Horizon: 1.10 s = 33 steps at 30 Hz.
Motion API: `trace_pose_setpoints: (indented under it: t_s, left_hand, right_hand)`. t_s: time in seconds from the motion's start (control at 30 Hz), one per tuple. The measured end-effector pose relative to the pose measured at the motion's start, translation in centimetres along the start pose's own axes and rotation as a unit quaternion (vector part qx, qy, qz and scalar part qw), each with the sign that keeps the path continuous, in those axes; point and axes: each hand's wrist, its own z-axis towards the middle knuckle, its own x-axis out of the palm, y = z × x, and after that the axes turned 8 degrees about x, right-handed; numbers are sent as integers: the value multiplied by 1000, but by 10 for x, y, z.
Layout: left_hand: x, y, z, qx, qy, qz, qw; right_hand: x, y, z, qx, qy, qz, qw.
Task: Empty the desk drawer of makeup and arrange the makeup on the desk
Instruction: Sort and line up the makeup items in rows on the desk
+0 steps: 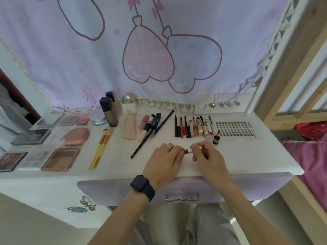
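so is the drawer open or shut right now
Shut, it seems: the drawer front sits tucked under the desk edge, none of its inside showing. The left hand and right hand pinch a small tube above it.

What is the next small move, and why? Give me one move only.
Probably set the small tube, pinched between the left hand and the right hand, down at the right end of the row of slim sticks, near the small dark bottle. Everything else on the desk already lies grouped by kind.
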Motion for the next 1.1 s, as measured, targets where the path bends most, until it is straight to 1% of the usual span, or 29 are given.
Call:
trace_pose_setpoints:
  t_s: [0.1, 0.3, 0.47, 0.57, 0.67, 0.77, 0.8, 0.9, 1.0, 1.1]
  left_hand:
    - [2, -1, -1, -15, 10, 5, 1000]
    - [1, -1, -7, -31, 3, 26, 999]
    - [-2, 1, -3, -57, 12, -16, 998]
    - [-4, 1, -4, -68, 5, -36, 997]
    - [-4, 1, -4, -82, 3, -49, 995]
    - [-4, 0, -6, -87, -2, -48, 995]
    - [-3, 0, -6, -88, -1, -45, 995]
    - [-2, 0, -7, -83, 1, -32, 996]
    - [-1, 2, -7, -86, -11, -49, 995]
    - [0, 4, -7, -88, -19, -57, 994]
  right_hand:
    - [-3, -1, 0, 3, 16, 16, 1000]
    - [-6, -1, -3, -30, 64, 8, 997]
    - [-10, 2, -3, -52, 88, 6, 995]
    - [-15, 6, -2, -38, 94, 7, 995]
    - [-18, 10, 1, 4, 101, 32, 994]
    - [-19, 14, 6, 36, 86, 22, 995]
    - [-19, 12, 6, 37, 89, 17, 995]
    - [-23, 5, 5, 18, 110, 46, 993]
    - [-27, 7, 3, -7, 112, 53, 992]
    - [-23, 16, 3, 18, 107, 32, 994]
